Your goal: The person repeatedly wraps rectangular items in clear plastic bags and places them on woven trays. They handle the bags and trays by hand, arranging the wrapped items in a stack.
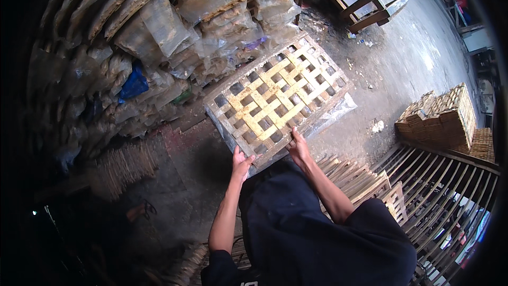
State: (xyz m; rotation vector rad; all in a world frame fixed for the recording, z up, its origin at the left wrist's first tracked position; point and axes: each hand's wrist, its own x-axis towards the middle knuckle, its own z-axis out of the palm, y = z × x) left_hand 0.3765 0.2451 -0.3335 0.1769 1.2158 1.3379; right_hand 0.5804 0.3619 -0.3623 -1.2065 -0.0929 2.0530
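A rectangular wooden frame with a woven slat lattice (274,91) is held out before me, tilted across the view. Yellowish crumbs cling to its middle slats. Clear plastic sheeting (337,109) shows beneath its right edge. My left hand (241,164) grips the near left corner, with the thumb on top. My right hand (298,148) holds the near long side, a little farther right. The fingers under the frame are hidden.
Racks of plastic-wrapped slabs (166,24) fill the upper left. Woven panels are stacked (436,123) at the right beside a slatted rack (440,191). Wooden frames (357,179) stand by my right arm. A wooden bench (369,4) is at the top; part of a person (137,211) shows at lower left.
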